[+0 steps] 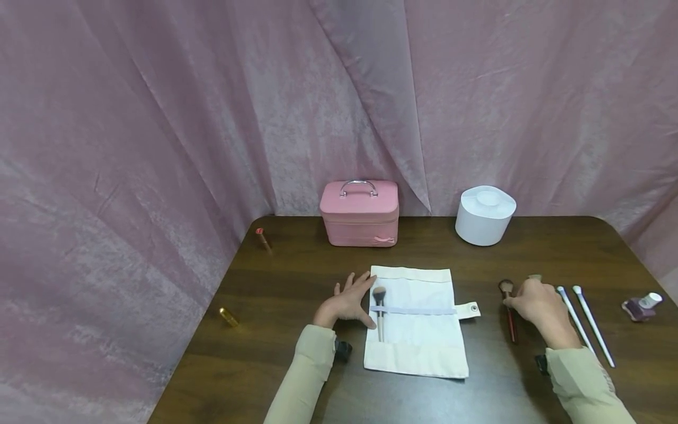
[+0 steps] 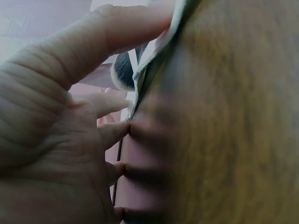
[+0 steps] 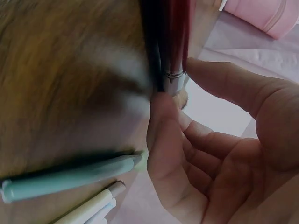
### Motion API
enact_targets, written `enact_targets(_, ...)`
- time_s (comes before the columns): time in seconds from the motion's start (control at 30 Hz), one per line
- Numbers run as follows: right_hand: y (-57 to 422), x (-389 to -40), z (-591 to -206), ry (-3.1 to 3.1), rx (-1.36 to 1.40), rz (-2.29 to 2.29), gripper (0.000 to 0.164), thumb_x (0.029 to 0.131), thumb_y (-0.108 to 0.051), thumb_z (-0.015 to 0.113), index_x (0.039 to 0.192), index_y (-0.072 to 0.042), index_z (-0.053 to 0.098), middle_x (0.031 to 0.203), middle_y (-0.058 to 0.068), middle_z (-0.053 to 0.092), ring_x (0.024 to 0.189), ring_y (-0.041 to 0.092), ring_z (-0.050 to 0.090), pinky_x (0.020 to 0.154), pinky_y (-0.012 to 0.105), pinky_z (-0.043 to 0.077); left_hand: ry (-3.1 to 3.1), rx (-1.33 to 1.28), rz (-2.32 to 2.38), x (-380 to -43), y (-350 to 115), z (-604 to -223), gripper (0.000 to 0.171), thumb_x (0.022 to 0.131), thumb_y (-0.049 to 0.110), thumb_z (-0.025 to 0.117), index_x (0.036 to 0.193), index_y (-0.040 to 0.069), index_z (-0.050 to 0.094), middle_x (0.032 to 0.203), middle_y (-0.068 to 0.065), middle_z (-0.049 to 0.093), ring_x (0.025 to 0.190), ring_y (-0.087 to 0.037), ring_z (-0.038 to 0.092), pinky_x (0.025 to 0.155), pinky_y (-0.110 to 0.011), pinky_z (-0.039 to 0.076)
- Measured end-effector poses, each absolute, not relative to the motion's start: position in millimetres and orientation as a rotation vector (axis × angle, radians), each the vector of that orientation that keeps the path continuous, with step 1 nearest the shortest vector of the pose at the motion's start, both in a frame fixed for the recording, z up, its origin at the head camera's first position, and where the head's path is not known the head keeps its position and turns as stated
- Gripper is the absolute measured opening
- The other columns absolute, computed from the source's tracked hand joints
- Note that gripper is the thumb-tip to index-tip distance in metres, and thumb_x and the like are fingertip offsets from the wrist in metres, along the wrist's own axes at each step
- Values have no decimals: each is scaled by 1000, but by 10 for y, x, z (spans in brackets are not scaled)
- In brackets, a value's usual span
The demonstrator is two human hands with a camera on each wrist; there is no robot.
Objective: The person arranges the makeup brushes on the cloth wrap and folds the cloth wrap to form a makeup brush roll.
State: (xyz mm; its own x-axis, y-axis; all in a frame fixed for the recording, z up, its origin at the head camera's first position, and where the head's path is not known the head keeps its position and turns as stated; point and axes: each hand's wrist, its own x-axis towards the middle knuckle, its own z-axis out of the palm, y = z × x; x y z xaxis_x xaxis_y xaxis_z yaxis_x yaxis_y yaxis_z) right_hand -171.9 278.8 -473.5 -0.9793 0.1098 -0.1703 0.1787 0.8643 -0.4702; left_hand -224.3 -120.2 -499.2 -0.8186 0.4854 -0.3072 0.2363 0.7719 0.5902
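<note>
An unrolled white fabric brush roll (image 1: pixel 418 347) lies on the table with a strap and snap at its right. One makeup brush (image 1: pixel 379 315) is tucked under its elastic band at the left, bristles up. My left hand (image 1: pixel 346 300) rests with spread fingers on the roll's left edge; the thumb (image 2: pixel 126 30) lies over the fabric. Farther right, my right hand (image 1: pixel 542 306) pinches a red-handled makeup brush (image 3: pixel 180 37) by its silver ferrule, between thumb and fingers. That brush's bristles point toward the back of the table.
Beside the right hand lie a green-handled stick (image 3: pixel 74 175), mostly hidden in the head view, and two white brushes (image 1: pixel 595 327). Nail polish (image 1: pixel 641 306) lies far right. Behind stand a pink case (image 1: pixel 360 215) and white container (image 1: pixel 484 221); lipstick (image 1: pixel 263 238) and a gold tube (image 1: pixel 229 317) are left.
</note>
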Motion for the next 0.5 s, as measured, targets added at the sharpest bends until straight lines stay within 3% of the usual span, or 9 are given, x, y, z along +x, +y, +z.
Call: enact_targets(0.5, 2775, -1751, -4744, 2904, 158, -760, 46, 92, -18, 67, 52, -15, 45, 51, -4, 38, 51, 14, 38, 48, 31, 31, 2521, 538, 768, -2251, -1206, -5001, 113, 72, 24, 93, 162, 17, 26, 169, -5, 12, 154, -37, -4, 115, -68, -2)
